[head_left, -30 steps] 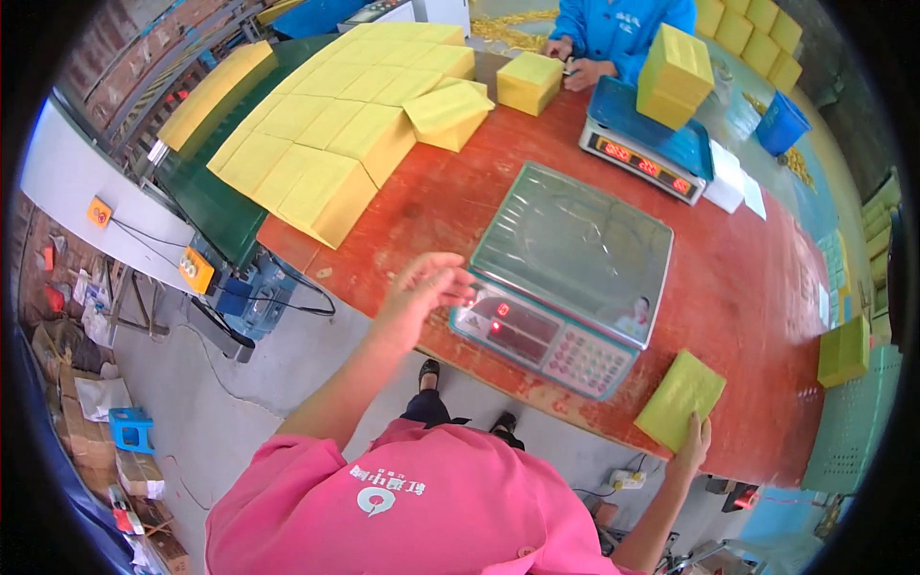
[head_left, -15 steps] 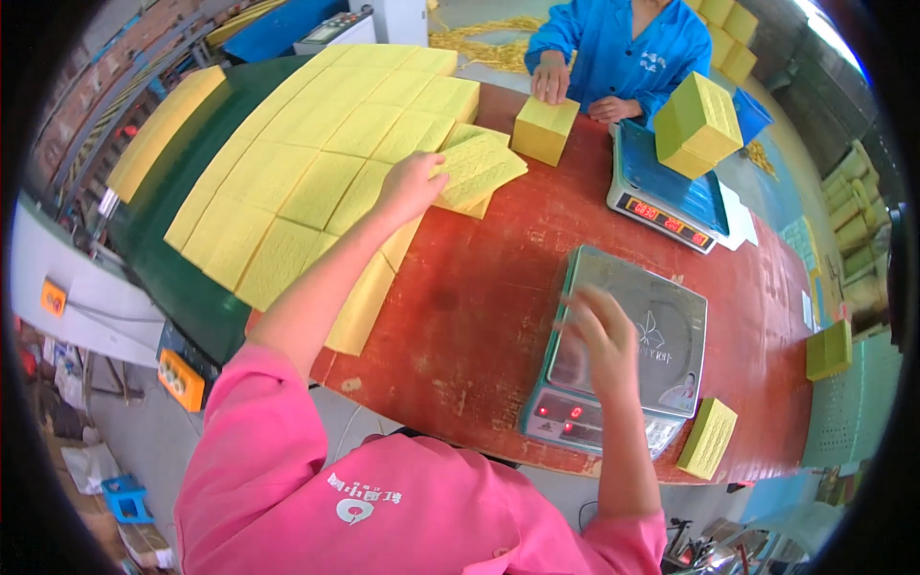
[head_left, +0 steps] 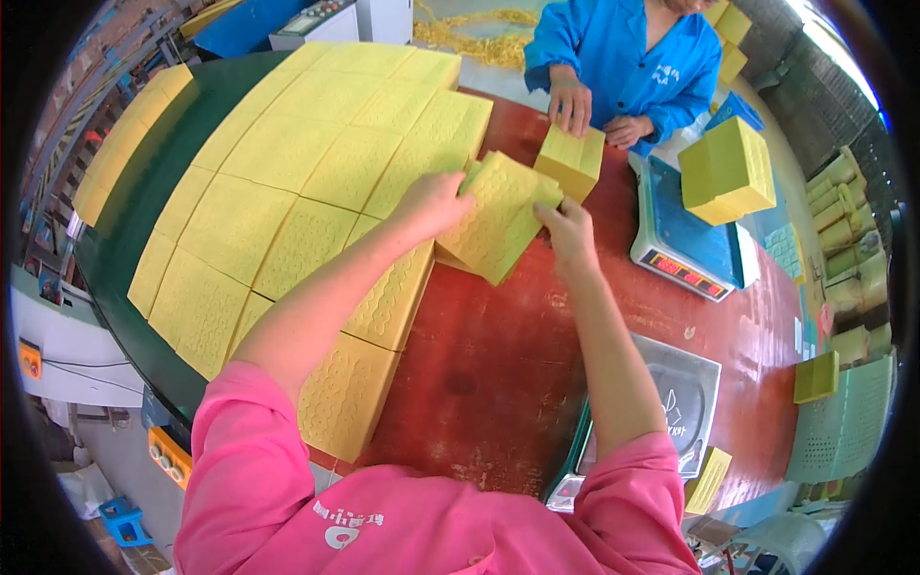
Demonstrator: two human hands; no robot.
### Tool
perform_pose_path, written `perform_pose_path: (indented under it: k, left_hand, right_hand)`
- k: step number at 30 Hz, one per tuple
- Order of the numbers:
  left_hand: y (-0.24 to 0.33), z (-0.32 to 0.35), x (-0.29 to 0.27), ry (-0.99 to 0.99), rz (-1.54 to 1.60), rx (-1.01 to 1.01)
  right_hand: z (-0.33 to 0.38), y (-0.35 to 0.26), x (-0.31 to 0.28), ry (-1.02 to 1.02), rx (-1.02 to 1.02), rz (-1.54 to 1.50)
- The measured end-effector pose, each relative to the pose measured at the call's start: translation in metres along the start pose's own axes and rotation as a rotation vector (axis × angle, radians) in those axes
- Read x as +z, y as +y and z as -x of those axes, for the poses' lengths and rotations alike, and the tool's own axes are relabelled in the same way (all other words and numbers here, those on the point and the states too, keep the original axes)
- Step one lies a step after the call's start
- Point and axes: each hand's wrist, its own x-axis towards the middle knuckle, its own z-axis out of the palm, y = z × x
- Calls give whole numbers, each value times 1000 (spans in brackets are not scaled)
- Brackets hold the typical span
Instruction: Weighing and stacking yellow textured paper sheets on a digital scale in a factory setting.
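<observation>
My left hand (head_left: pixel 433 203) and my right hand (head_left: pixel 569 233) grip a stack of embossed yellow paper (head_left: pixel 498 216) from both sides. It is tilted, and its sheets are slightly fanned at the upper edge. My left fingers close on its left edge; my right thumb and fingers pinch the right corner. Beside my left forearm, rows of similar yellow paper stacks (head_left: pixel 259 196) lie packed together, reaching over the red table's edge. Under my right forearm, a scale with a metal plate (head_left: pixel 695 383) is partly hidden.
Across the red table (head_left: pixel 479 383), a co-worker in blue (head_left: pixel 632 57) rests a hand on a yellow paper block (head_left: pixel 572 158). Another block (head_left: pixel 728 172) stands on a blue-topped scale (head_left: pixel 680 206). Small yellow stacks (head_left: pixel 707 481) lie by the near scale and the right edge (head_left: pixel 816 378).
My right hand has left the space over the near scale and moved up-left onto the paper stack. Both hands now hold the stack, which has turned and tilted. The view has shifted.
</observation>
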Motion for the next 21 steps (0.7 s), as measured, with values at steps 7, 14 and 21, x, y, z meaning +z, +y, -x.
perform_pose_path:
  k: [7,14,21]
  left_hand:
    - [10,-5,23,265,-211,113]
    - [37,-6,25,81,-320,77]
    - [59,-3,49,33,-241,132]
  right_hand:
    - [-46,20,5,-61,57,332]
    - [-65,36,11,111,-300,275]
    - [-47,41,-42,-106,38,121]
